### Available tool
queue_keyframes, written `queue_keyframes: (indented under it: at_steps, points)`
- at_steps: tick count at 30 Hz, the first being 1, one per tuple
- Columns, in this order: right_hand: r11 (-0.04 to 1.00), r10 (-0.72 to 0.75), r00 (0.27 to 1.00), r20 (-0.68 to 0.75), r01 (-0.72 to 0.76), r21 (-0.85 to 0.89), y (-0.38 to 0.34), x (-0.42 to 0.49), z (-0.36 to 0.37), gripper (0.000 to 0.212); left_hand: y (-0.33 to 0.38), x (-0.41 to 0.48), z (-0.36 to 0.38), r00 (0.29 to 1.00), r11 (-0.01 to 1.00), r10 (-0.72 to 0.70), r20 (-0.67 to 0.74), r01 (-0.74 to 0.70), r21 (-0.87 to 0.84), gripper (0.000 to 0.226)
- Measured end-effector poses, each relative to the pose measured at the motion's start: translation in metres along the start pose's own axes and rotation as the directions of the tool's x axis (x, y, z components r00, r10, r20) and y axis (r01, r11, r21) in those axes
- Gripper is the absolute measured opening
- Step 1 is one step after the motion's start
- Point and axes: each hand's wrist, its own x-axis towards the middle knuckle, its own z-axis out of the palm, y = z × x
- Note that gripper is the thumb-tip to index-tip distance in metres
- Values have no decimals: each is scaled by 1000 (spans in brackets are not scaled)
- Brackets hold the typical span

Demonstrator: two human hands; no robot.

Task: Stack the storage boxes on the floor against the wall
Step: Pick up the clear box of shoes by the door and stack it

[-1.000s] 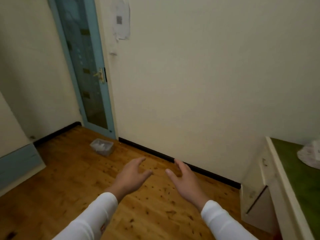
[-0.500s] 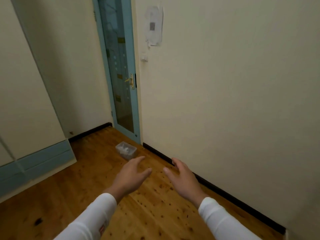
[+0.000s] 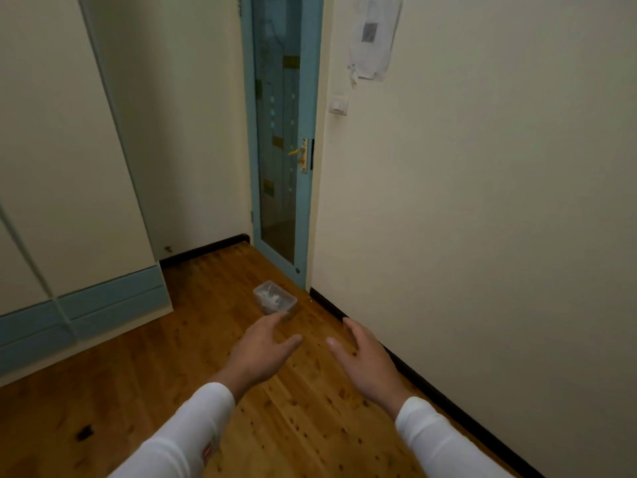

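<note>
Holding left grip (image 3: 265, 353) and right grip (image 3: 365, 360) spread and empty, I judge the clear storage box (image 3: 275, 300) — on the floor (image 3: 165, 391) beside the door (image 3: 279, 132) — light, thin-walled, best held by opposite sides.

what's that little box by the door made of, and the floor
Box: likely clear, slightly frosted plastic; white contents show through its walls. Floor: seemingly varnished wood, orange-brown with dark knots and a faint sheen, though laminate is possible.
</note>
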Motion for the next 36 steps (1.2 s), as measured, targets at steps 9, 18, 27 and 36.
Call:
queue_keyframes:
  at_steps: [9, 18, 27, 36]
  points:
    - [1000, -3, 1000, -19, 3, 13, -61, 154, 70, 72, -79, 120, -92, 1000, 999, 22, -19, -21, 39, 64]
    - [1000, 23, 1000, 15, -24, 13, -75, 256, 121, 73, -131, 208, -134, 999, 999, -39, 5, 39, -3, 64]
    - [996, 47, 998, 39, -50, 72, -64, 387, 157, 75, -160, 330, -162, 997, 997, -69, 29, 68, 26, 64]
    - [993, 49, 999, 10, -50, 104, -80, 566, 168, 75, -178, 517, -223, 995, 991, -96, -10, 97, 91, 65]
